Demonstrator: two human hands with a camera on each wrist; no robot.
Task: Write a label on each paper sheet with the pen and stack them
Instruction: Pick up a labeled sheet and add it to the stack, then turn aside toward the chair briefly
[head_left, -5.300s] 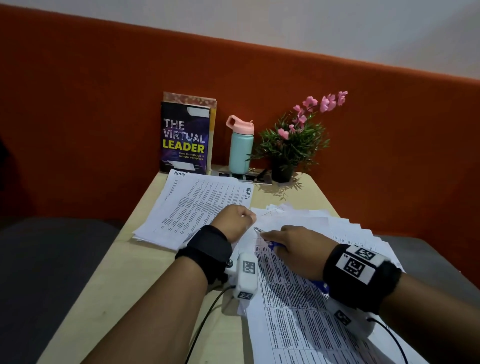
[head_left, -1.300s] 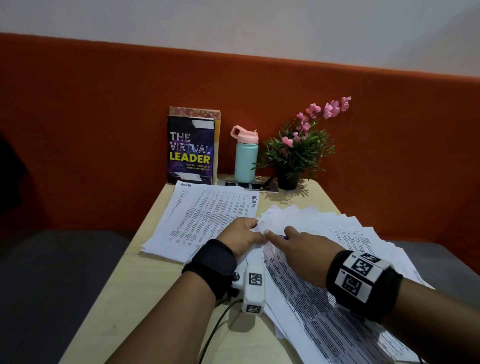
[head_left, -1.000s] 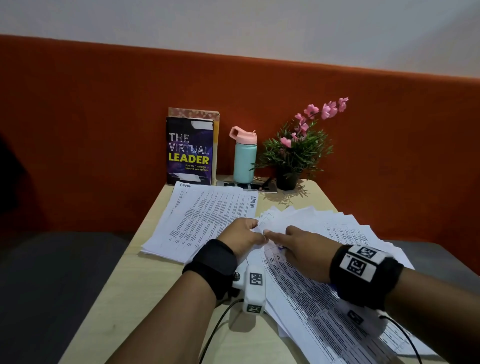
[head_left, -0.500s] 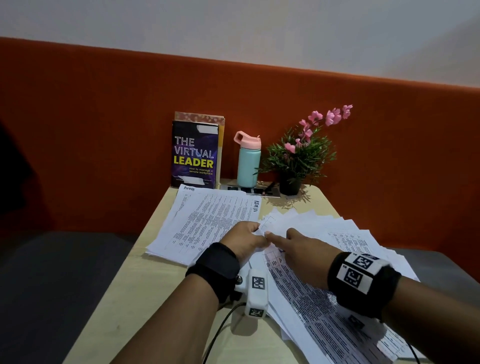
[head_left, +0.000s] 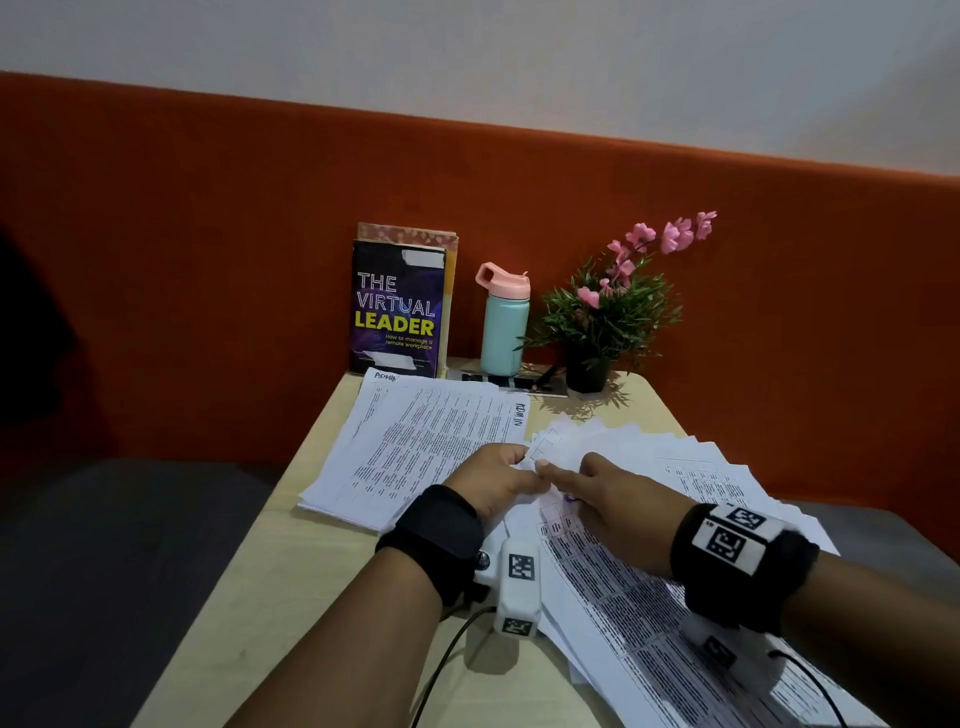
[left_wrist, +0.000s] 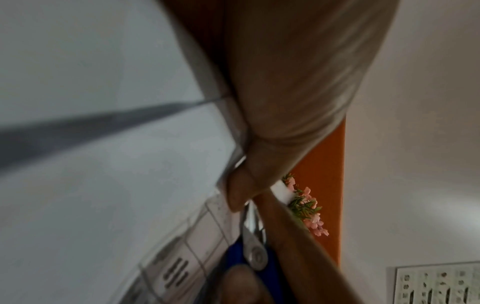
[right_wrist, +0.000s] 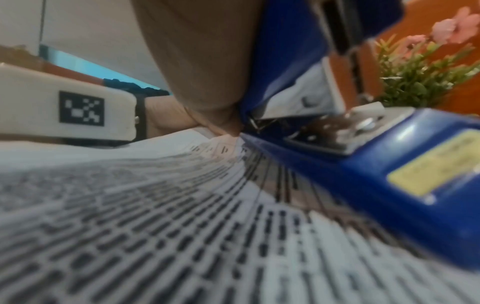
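Note:
A fan of printed paper sheets (head_left: 649, 457) lies on the right half of the table. My left hand (head_left: 522, 470) pinches the near corner of the top sheets (left_wrist: 103, 185) between thumb (left_wrist: 236, 191) and fingers. My right hand (head_left: 566, 480) lies on the top printed sheet (head_left: 613, 587), index finger stretched out to that same corner, touching the left hand. Under its palm it holds a blue tool that looks like a stapler (right_wrist: 363, 164), metal parts showing; only a speck of blue shows in the head view. A separate stack of sheets (head_left: 426, 441) with handwritten corner labels lies at the left.
At the table's far end stand a book (head_left: 397, 312), a teal bottle with a pink lid (head_left: 504, 322) and a potted pink-flowered plant (head_left: 608, 317), against an orange backrest (head_left: 208, 234). Bare tabletop (head_left: 291, 597) lies near left. A cable runs from my left wrist.
Five seconds ago my right hand held the blue tool's tip on the sheet's corner. Now its index finger reaches to the corner that my left hand pinches. The hands have barely moved over the last second.

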